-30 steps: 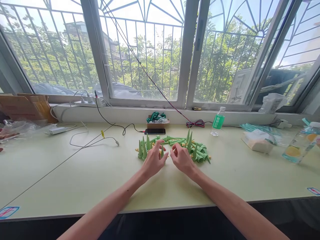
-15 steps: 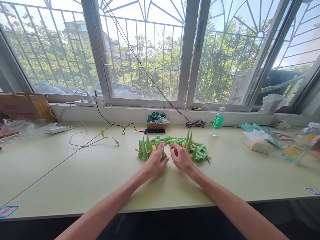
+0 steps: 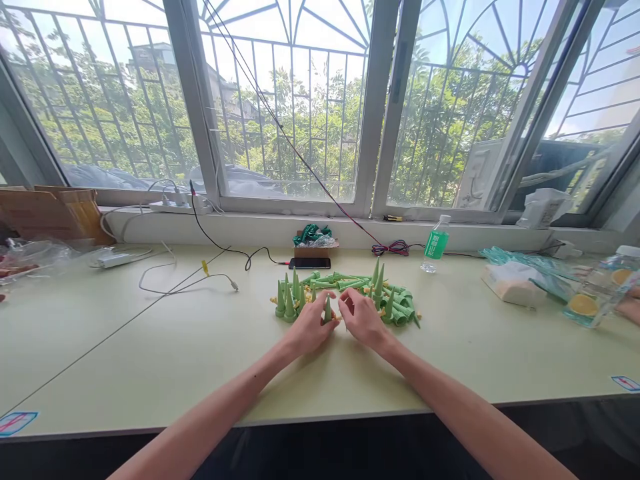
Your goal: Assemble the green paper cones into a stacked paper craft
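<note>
Gently does it: my left hand [image 3: 310, 325] grasps the green cone [image 3: 327, 311] upright, best held steady beside my curled right hand [image 3: 363, 319], whose hold I cannot tell.

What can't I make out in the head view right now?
All in the head view:
- Base of the green cone at the left hand: hidden behind that hand's thumb.
- What, if anything, the right hand holds: its curled fingers cover it.
- Another person's hand: cut off by the right edge.
- Lettering on the green bottle label: too small to read.
</note>
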A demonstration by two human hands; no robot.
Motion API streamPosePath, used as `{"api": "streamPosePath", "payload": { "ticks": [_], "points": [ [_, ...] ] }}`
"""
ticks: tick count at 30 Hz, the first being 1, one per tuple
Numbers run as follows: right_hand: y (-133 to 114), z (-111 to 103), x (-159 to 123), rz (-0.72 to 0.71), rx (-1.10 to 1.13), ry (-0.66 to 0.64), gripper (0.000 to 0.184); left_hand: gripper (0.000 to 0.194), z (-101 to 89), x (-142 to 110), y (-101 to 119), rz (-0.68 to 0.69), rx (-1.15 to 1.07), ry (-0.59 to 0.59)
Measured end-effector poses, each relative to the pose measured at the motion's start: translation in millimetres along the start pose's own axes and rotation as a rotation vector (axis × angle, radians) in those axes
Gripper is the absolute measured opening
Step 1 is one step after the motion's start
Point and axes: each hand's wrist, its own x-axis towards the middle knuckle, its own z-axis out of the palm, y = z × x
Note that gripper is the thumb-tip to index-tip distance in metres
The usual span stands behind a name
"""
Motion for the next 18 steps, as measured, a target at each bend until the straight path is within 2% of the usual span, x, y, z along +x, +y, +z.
{"api": "streamPosePath", "payload": {
  "ticks": [8, 15, 18],
  "points": [
    [-3.4, -0.7, -0.5, 0.024, 0.028, -0.007, 0.014, 0.024, -0.6, 0.8, 1.4, 0.014, -0.040, 0.068],
    [-1.3, 0.8, 0.9, 0.033, 0.045, 0.023, 0.016, 0.026, -1.2, 1.5, 2.8, -0.015, -0.110, 0.179],
    [-0.9, 1.0, 1.7, 0.026, 0.058, 0.015, 0.017, 0.026, -1.1, 2.1, 3.4, -0.015, -0.117, 0.188]
  ]
}}
